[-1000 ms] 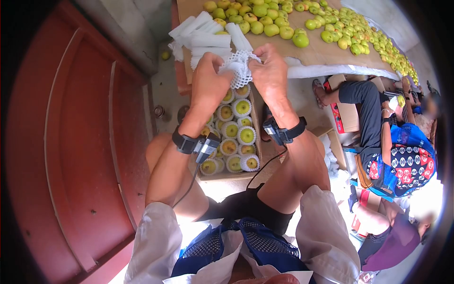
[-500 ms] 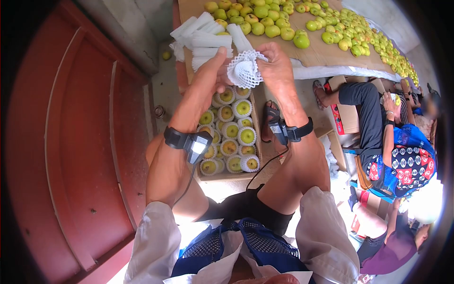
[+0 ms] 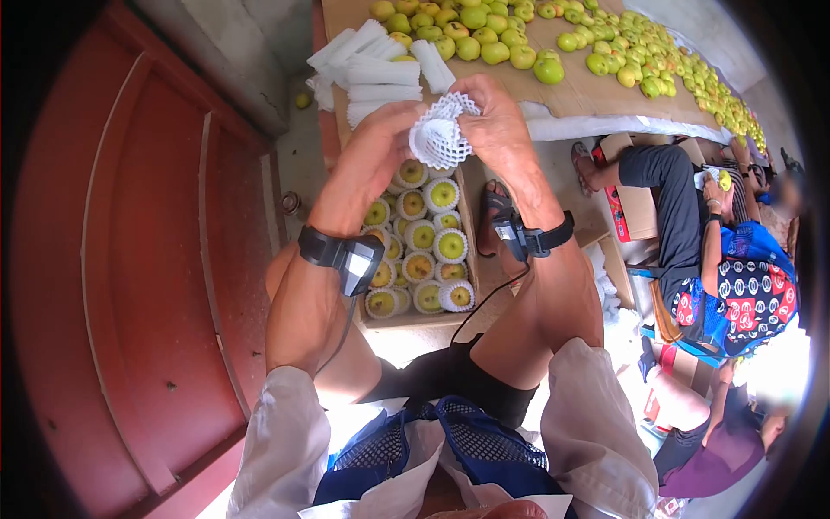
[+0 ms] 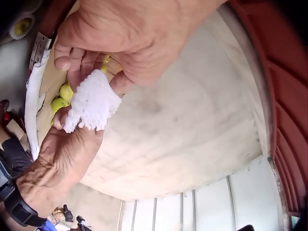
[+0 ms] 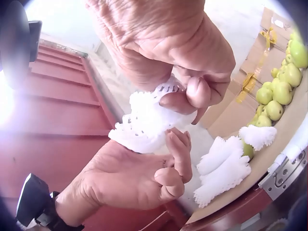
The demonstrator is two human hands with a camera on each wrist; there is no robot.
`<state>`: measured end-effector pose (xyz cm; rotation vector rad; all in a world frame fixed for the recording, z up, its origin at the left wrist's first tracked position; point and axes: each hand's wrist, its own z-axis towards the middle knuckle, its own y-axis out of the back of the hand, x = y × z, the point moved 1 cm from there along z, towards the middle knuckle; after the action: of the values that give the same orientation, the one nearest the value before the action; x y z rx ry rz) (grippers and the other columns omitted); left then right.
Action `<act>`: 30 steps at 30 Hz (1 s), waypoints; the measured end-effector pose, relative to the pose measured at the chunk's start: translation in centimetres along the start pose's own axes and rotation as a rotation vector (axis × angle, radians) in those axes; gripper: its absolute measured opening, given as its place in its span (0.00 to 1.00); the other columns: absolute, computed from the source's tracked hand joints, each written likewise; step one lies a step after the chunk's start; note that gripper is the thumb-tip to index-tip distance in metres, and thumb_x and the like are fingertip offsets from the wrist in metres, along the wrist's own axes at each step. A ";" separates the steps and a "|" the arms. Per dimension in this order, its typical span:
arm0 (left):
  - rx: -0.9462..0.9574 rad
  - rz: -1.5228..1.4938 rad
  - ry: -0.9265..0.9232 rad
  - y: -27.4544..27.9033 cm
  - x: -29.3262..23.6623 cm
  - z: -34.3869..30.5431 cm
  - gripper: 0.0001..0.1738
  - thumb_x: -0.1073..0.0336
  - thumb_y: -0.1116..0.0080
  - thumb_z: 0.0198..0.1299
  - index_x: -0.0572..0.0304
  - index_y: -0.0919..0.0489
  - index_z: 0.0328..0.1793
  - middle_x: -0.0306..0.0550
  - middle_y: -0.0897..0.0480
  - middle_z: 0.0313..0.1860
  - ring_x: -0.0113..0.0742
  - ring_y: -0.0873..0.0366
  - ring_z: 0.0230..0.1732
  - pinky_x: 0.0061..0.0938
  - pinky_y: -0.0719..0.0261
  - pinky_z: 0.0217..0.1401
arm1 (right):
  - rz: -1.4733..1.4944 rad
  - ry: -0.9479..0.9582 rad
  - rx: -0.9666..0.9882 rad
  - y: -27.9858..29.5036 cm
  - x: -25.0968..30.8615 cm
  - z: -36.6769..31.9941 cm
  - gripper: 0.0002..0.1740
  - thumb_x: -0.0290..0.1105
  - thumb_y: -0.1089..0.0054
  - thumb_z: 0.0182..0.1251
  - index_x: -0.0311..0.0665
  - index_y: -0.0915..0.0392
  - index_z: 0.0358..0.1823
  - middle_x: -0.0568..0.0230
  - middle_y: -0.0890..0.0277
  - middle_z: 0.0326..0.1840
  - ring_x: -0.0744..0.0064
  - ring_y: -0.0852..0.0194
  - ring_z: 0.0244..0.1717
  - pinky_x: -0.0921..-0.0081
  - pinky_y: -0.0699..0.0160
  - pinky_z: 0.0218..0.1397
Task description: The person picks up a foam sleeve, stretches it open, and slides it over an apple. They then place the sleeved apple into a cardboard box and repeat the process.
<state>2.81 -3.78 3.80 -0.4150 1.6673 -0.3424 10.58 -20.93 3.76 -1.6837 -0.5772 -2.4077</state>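
A white foam fruit net (image 3: 441, 134) is held between both hands above the box, spread into a cup shape in the head view. My right hand (image 3: 497, 125) pinches its edge between thumb and fingers, clearly seen in the right wrist view. My left hand (image 3: 380, 147) cups the net from the other side, its thumb against it and its fingers (image 5: 179, 156) loosely bent around it. No apple shows inside this net. Below, a cardboard box (image 3: 471, 225) holds rows of netted apples (image 3: 421, 236), partly hidden by the left forearm.
Several flattened foam nets (image 3: 385, 73) lie on the cardboard-covered table (image 3: 571, 99), beside many loose green apples (image 3: 495, 52). A red panelled door (image 3: 156, 259) stands at the left. To the right, other people sit near boxes, one holding an apple (image 3: 724, 180).
My left hand let its fingers off the net half a second ago, then came back against it. The net has turned and opened wider, while the right hand kept its pinch.
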 end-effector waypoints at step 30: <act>-0.027 -0.327 -0.110 -1.4 -2.2 -1.0 0.22 0.61 0.48 0.75 0.67 0.26 0.69 0.51 0.18 0.63 0.43 0.18 0.62 0.41 0.18 0.62 | 0.661 -0.420 0.311 1.5 3.0 -0.9 0.23 0.46 0.41 0.77 0.34 0.23 0.59 0.66 0.19 0.50 0.75 0.25 0.35 0.81 0.36 0.31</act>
<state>2.17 -4.02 6.49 -0.7172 1.4977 -0.5286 9.22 -22.40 6.57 -1.8620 -0.3374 -1.4496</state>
